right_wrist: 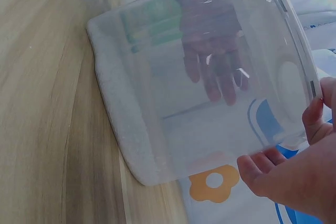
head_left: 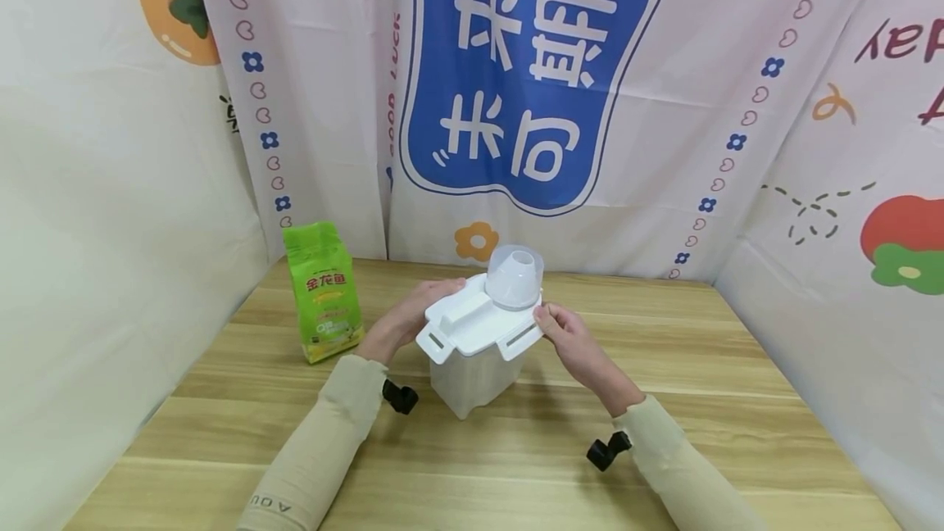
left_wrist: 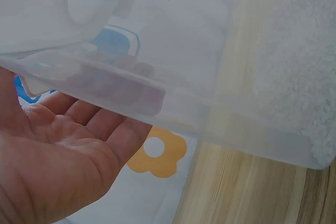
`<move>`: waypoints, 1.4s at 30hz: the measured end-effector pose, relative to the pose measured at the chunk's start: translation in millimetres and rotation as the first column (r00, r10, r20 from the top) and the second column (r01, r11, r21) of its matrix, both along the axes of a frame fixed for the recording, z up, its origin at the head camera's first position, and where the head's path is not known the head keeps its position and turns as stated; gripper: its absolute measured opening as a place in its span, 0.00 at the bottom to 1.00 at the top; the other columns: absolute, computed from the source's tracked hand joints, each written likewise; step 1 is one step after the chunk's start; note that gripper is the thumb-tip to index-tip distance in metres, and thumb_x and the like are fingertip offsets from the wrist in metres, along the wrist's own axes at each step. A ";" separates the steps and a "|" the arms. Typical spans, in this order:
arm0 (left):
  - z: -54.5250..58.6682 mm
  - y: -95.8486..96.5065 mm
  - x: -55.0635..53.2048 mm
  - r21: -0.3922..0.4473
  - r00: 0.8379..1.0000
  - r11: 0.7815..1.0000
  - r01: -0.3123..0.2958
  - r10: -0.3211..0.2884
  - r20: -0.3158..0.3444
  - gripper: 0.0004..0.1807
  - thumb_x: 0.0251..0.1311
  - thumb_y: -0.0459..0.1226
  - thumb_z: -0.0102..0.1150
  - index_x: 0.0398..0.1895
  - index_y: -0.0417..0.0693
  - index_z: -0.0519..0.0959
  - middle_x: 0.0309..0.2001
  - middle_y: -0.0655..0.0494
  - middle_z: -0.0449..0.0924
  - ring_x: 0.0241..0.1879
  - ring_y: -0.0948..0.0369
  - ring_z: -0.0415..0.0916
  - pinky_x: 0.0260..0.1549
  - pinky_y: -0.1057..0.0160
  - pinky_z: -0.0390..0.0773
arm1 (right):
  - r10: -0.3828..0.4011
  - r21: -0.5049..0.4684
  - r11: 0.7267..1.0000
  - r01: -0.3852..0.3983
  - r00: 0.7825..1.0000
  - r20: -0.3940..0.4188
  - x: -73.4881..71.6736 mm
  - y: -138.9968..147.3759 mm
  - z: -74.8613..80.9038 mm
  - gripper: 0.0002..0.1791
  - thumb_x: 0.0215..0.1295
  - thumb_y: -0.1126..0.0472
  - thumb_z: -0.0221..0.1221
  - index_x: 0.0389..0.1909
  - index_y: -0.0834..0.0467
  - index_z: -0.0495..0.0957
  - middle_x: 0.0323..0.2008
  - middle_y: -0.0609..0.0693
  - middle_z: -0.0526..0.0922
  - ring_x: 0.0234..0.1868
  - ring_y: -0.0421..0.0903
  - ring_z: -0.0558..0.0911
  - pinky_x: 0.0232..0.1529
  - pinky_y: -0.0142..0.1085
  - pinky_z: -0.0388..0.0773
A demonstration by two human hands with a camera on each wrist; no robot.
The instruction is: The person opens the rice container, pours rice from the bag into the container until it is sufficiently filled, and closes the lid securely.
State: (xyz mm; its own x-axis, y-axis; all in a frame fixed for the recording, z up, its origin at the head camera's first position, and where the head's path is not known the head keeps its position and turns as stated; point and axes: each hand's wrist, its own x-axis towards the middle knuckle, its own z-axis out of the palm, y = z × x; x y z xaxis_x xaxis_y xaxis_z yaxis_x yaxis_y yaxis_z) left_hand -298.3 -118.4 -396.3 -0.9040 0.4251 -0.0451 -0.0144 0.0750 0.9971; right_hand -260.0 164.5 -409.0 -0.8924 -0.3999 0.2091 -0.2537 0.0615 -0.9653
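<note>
Container (head_left: 475, 388) well inside table (head_left: 723, 400) edges; left fingers (left_wrist: 126, 137) straight alongside, right fingers (right_wrist: 252, 174) pinching lid (head_left: 483, 330) edge.

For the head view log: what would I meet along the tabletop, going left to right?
Green bag → left hand → white-lidded container → right hand.

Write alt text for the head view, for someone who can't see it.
A person's left hand and right hand flank a translucent container with a white lid and a clear cup on top, the right gripping the lid's edge. A green bag stands to the left on the wooden table, before patterned white curtains.
</note>
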 end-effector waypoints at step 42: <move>2.4 -5.4 -1.2 -0.018 0.997 0.997 0.073 -0.073 -0.002 0.30 0.72 0.56 0.42 0.59 0.40 0.75 0.38 0.52 0.83 0.35 0.59 0.82 0.33 0.61 0.83 | -0.117 -0.006 0.993 0.118 0.991 0.061 1.3 -9.1 8.6 0.16 0.74 0.57 0.49 0.26 0.58 0.74 0.39 0.45 0.81 0.47 0.38 0.79 0.60 0.39 0.75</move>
